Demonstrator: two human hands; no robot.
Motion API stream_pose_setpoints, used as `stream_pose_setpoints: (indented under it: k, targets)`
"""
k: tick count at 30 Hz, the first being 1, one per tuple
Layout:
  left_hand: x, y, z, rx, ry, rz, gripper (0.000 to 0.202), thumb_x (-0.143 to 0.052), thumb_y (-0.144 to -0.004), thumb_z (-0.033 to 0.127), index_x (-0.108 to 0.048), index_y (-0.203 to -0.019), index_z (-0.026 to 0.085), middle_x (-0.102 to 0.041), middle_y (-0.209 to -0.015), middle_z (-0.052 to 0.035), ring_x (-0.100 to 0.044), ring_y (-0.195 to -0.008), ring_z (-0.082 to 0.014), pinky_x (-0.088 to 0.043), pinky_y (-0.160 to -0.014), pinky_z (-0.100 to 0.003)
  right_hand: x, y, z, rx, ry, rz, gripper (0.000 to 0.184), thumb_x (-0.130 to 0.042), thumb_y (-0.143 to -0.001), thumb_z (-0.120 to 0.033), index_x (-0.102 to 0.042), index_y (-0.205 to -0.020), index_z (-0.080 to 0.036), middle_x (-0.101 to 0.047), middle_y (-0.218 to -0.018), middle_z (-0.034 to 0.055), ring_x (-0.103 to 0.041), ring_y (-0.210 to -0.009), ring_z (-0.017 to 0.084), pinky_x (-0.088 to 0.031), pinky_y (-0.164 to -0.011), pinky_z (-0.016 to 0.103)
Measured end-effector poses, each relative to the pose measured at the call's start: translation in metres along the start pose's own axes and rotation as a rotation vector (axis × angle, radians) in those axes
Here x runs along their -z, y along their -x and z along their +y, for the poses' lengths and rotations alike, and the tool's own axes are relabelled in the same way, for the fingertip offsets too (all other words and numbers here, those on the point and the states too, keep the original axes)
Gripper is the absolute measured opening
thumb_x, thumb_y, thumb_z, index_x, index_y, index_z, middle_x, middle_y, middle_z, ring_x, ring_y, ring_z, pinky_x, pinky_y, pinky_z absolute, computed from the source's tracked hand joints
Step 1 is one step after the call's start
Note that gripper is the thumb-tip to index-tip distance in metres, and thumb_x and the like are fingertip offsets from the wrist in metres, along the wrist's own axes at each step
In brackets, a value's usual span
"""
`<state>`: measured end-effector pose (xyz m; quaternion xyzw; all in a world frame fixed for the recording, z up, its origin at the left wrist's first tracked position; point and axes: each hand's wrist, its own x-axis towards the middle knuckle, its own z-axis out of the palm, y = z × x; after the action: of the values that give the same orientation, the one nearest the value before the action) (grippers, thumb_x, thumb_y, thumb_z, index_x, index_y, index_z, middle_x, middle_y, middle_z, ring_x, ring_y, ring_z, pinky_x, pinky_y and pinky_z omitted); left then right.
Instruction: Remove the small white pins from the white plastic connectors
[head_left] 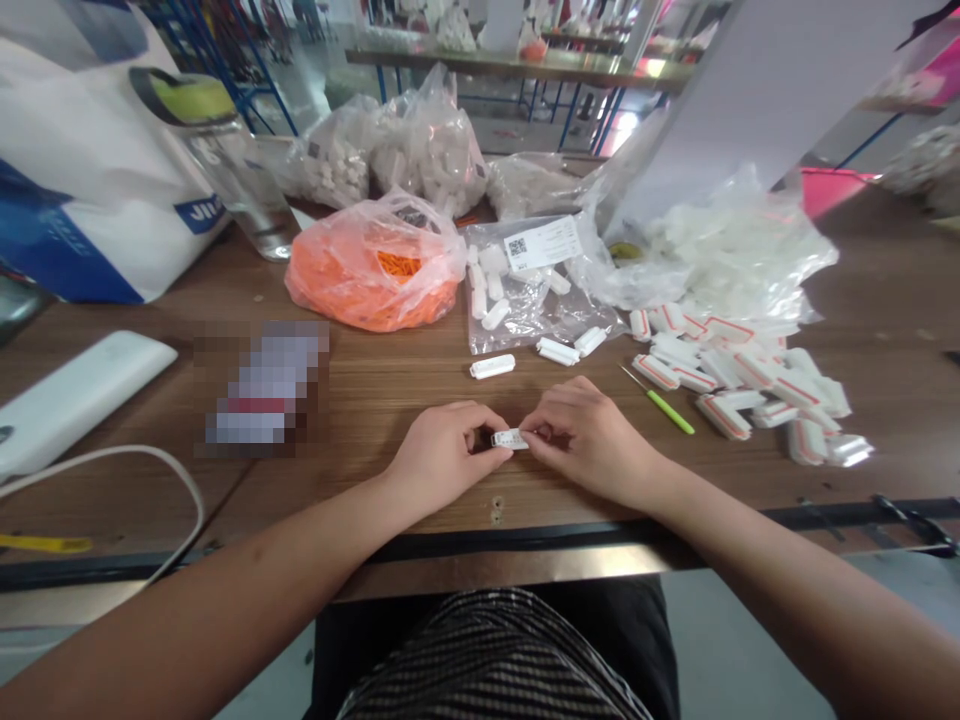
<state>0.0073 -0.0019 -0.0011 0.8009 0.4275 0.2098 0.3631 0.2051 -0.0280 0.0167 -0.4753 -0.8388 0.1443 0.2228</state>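
Note:
Between my two hands is a small white plastic piece [510,438] with a row of tiny marks or holes on its top face. My left hand [442,455] pinches its left end between thumb and fingers. At the other end, the fingertips of my right hand [589,440] close on it too. A similar white plastic piece [493,366] lies just beyond my hands, and two more white pieces [558,351] rest by the front of a clear bag. To the right of my right hand lies a thin pick with a green handle [670,411].
A pile of white pieces with orange strips [750,375] spreads at the right. Behind stand a bag of orange parts [375,265], a labelled clear bag [525,300] and crumpled plastic bags [742,250]. A water bottle [240,180], a white device [86,390] and a cable [180,460] are left.

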Motion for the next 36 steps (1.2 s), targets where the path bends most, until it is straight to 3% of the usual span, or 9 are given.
stream_pose_setpoints:
  k: [6, 9, 17, 21, 25, 31, 36]
  targets:
    - [0.0, 0.001, -0.001, -0.008, 0.007, 0.005, 0.011, -0.071, -0.076, 0.023, -0.072, -0.087, 0.022, -0.058, -0.066, 0.0039, -0.046, -0.055, -0.0101, -0.036, -0.057, -0.024, 0.006, 0.0, 0.0, -0.018, -0.061, -0.032, 0.017, -0.057, -0.088, -0.022, -0.071, -0.08, -0.019, -0.065, -0.066, -0.0001, -0.057, -0.064, 0.013, -0.036, -0.074, 0.033]
    - [-0.001, 0.0, -0.001, 0.004, 0.007, 0.011, 0.012, -0.071, -0.076, 0.023, -0.072, -0.087, 0.022, -0.058, -0.065, 0.0043, -0.046, -0.055, -0.0099, -0.036, -0.057, -0.024, 0.011, 0.003, 0.0, 0.006, -0.076, 0.025, 0.019, -0.054, -0.089, -0.021, -0.073, -0.084, -0.02, -0.066, -0.066, 0.0001, -0.057, -0.064, 0.013, -0.035, -0.074, 0.034]
    - [-0.001, 0.0, -0.001, 0.024, 0.022, 0.006, 0.011, -0.071, -0.076, 0.025, -0.072, -0.086, 0.021, -0.057, -0.064, 0.0045, -0.045, -0.054, -0.0095, -0.035, -0.056, -0.023, 0.011, 0.009, -0.007, 0.15, 0.191, 0.045, 0.022, -0.054, -0.086, -0.02, -0.074, -0.076, -0.018, -0.064, -0.063, 0.0029, -0.056, -0.064, 0.016, -0.036, -0.072, 0.036]
    - [0.0, -0.001, -0.001, 0.03, -0.001, 0.0, 0.012, -0.071, -0.074, 0.024, -0.072, -0.086, 0.022, -0.057, -0.063, 0.0049, -0.044, -0.053, -0.0094, -0.035, -0.056, -0.023, 0.029, 0.016, 0.015, -0.085, 0.092, 0.131, 0.019, -0.055, -0.087, -0.024, -0.073, -0.081, -0.02, -0.071, -0.073, 0.0027, -0.062, -0.069, 0.016, -0.041, -0.07, 0.033]
    - [0.001, -0.002, -0.001, 0.028, -0.013, -0.007, 0.013, -0.071, -0.074, 0.024, -0.072, -0.086, 0.021, -0.056, -0.063, 0.0048, -0.044, -0.053, -0.0092, -0.035, -0.056, -0.024, 0.045, 0.025, 0.046, -0.342, 0.068, 0.007, 0.014, -0.062, -0.08, -0.027, -0.073, -0.073, -0.021, -0.071, -0.073, 0.0022, -0.063, -0.065, 0.016, -0.044, -0.06, 0.029]
    - [0.002, -0.003, -0.003, 0.007, -0.031, -0.007, 0.012, -0.072, -0.074, 0.025, -0.073, -0.086, 0.022, -0.057, -0.062, 0.0049, -0.045, -0.053, -0.0094, -0.035, -0.056, -0.024, 0.043, 0.03, 0.075, -0.394, 0.041, -0.092, 0.019, -0.058, -0.081, -0.03, -0.075, -0.088, -0.022, -0.073, -0.086, 0.0032, -0.066, -0.075, 0.018, -0.049, -0.068, 0.031]
    - [0.002, -0.002, -0.002, 0.009, -0.028, -0.009, 0.013, -0.072, -0.074, 0.025, -0.072, -0.087, 0.022, -0.057, -0.062, 0.0047, -0.045, -0.054, -0.0098, -0.036, -0.057, -0.024, 0.043, 0.028, 0.081, -0.383, 0.093, -0.135, 0.018, -0.059, -0.08, -0.03, -0.074, -0.082, -0.022, -0.072, -0.079, 0.003, -0.065, -0.069, 0.017, -0.049, -0.064, 0.03]
